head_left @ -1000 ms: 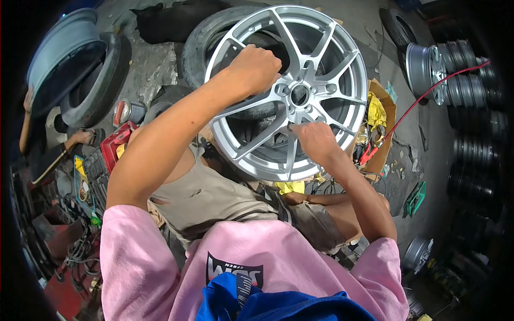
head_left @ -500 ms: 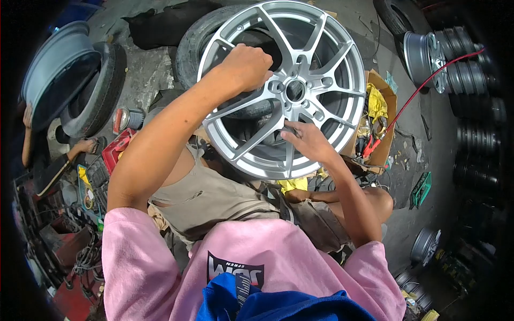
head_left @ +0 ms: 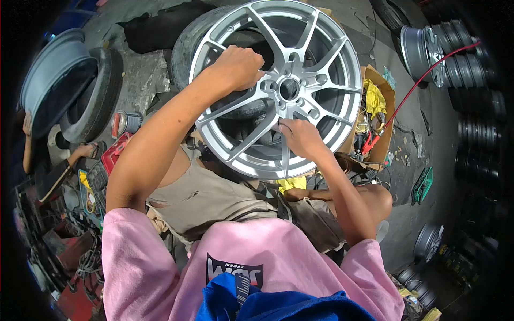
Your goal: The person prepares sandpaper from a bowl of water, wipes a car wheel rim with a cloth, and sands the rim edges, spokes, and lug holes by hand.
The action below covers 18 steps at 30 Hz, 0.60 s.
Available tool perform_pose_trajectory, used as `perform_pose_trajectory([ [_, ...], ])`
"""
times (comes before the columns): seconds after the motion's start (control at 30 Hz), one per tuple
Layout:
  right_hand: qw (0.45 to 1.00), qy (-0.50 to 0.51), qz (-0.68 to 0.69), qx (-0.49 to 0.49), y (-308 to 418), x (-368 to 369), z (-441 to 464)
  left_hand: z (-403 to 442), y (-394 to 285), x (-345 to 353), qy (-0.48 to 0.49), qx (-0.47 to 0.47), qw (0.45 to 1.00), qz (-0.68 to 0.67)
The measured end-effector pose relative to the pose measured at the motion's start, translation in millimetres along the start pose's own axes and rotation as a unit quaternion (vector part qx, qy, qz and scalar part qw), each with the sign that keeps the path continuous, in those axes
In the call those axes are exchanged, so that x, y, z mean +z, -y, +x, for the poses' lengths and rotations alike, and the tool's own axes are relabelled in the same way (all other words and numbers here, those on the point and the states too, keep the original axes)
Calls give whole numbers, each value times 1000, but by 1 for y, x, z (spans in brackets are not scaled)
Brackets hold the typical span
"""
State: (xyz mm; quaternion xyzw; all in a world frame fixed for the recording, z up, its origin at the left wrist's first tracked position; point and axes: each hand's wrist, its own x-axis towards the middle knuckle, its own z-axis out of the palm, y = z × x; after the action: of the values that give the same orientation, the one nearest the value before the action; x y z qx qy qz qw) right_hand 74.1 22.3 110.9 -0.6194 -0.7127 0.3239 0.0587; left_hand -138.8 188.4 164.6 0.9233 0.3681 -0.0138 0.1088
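Observation:
A silver alloy wheel rim [head_left: 276, 109] with split spokes faces up in front of me, over my lap and partly above a tire. My left hand [head_left: 239, 68] is closed in a fist around a spoke at the rim's upper left, its fingertips hidden. Lower down, my right hand [head_left: 301, 138] has its fingers curled and pressed together against a spoke just below the hub hole. Whether a small piece lies under those fingertips is hidden.
A tire [head_left: 184, 59] lies behind the rim. At right stand a cardboard box [head_left: 381, 155] with yellow bags, a red hose [head_left: 409, 93] and stacked rims [head_left: 465, 72]. On the left, another person's hand [head_left: 27, 123] touches a grey rim [head_left: 51, 69] near an upright tire [head_left: 110, 88].
The rim and both hands have shifted slightly left in view. My right hand's fingers are curled more tightly at the spoke. The left hand keeps its grip.

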Motion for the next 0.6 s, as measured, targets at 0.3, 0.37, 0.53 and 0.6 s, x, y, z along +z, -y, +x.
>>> perform_pose_trajectory([
  [0.3,993,-16,113,35,-1,3,-6,4,-2,-1,17,-10,1000,-11],
  [0.37,992,-5,111,56,-1,2,1,7,-5,-4,27,-16,999,-13],
  [0.53,999,23,23,21,4,-17,-10,4,-2,-4,27,-2,1000,-12],
  [0.6,999,42,-26,7,10,-25,-10,2,2,4,19,0,1000,-9],
])
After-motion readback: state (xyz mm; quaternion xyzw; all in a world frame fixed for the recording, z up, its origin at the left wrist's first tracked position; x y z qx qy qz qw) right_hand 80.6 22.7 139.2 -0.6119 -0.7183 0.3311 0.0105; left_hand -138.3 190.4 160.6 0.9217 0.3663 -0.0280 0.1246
